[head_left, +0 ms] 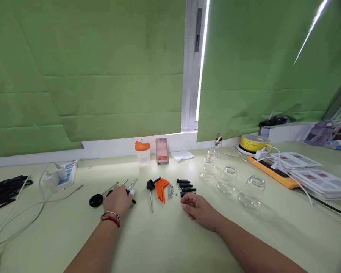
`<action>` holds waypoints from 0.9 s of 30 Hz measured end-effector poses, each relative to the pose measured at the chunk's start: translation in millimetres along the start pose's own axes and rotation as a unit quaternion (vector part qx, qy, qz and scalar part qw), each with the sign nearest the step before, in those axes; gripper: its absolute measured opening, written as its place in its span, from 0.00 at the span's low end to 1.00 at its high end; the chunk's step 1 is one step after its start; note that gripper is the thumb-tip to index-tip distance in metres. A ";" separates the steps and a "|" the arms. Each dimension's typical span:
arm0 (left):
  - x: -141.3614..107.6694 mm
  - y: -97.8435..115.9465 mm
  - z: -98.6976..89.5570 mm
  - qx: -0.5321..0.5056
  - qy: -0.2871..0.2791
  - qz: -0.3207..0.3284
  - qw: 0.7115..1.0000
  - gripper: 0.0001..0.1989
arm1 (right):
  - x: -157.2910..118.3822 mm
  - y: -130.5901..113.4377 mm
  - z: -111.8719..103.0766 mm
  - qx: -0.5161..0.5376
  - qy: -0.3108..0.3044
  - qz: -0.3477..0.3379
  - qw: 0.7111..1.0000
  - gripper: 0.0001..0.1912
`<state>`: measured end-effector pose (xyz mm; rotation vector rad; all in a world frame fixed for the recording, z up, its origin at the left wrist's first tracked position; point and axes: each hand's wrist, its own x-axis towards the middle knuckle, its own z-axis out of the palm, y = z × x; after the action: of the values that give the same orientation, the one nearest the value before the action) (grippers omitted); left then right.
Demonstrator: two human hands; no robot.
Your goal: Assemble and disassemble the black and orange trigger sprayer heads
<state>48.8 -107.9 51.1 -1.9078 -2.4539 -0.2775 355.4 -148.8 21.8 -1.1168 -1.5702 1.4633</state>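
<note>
My left hand [118,201] reaches down over a group of metal rods with black ends at the left of the table. Its fingers are bent round part of them, and what they hold is hidden. By its thumb a white tip [131,192] shows beside a black piece. A rod with a round black disc end [96,200] lies just left of that hand. My right hand [197,208] rests on its side with curled fingers and nothing visible in them. It is close to several black ridged pieces [186,185]. Between the hands lie orange angled pieces [161,189], silver screws [170,191] and a black-headed rod [151,195].
Clear glass vessels [229,178] stand upside down at the right. Beyond them are an orange power strip [275,172], stacked printed sheets [318,178] and a yellow round container [254,143]. An orange-lidded cup [142,151] stands at the back. White cables [41,201] run along the left.
</note>
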 end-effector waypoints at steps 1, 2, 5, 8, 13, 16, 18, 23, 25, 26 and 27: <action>-1.3 1.3 -1.4 0.002 0.004 -0.003 1.000 0.22 | -0.1 0.2 0.1 -0.001 0.000 0.001 1.000 0.16; -3.1 3.7 -3.0 0.007 0.014 -0.002 1.000 0.22 | -0.2 0.4 0.2 -0.002 0.000 0.002 1.000 0.16; -11.1 17.0 -5.0 0.026 0.092 0.059 0.994 0.22 | 0.2 1.8 0.1 -0.003 -0.002 0.003 1.000 0.16; -18.9 33.1 2.2 0.038 0.163 0.218 0.962 0.22 | 1.5 3.3 -0.1 -0.002 -0.006 -0.002 1.000 0.15; -20.5 40.9 22.6 0.007 0.068 0.380 0.922 0.30 | 3.0 4.0 -0.4 0.003 -0.004 -0.005 1.000 0.14; -19.9 36.9 23.7 -0.009 0.036 0.363 0.931 0.23 | 2.8 6.1 -0.7 0.001 -0.006 -0.004 1.000 0.13; -21.8 35.0 18.6 -0.015 0.029 0.357 0.934 0.21 | 2.3 8.3 -0.3 -0.008 -0.004 -0.006 1.000 0.12; -34.7 34.3 -1.0 -0.006 0.033 0.360 0.932 0.18 | 6.3 4.1 1.4 -0.118 0.028 -0.024 0.992 0.07; -41.4 34.8 -7.3 0.003 0.031 0.365 0.931 0.18 | 13.9 -4.5 1.0 -0.208 0.054 -0.062 0.975 0.05; -44.6 35.3 -9.7 0.006 0.030 0.366 0.930 0.18 | 19.5 -9.7 0.5 -0.260 0.067 -0.083 0.960 0.05; -47.7 36.0 -11.3 0.008 0.031 0.368 0.929 0.18 | 26.1 -14.9 0.0 -0.314 0.077 -0.098 0.941 0.06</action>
<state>94.5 -146.8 60.8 -2.5695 -1.5211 -0.2748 343.7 -124.5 35.0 -1.3327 -2.0299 0.7270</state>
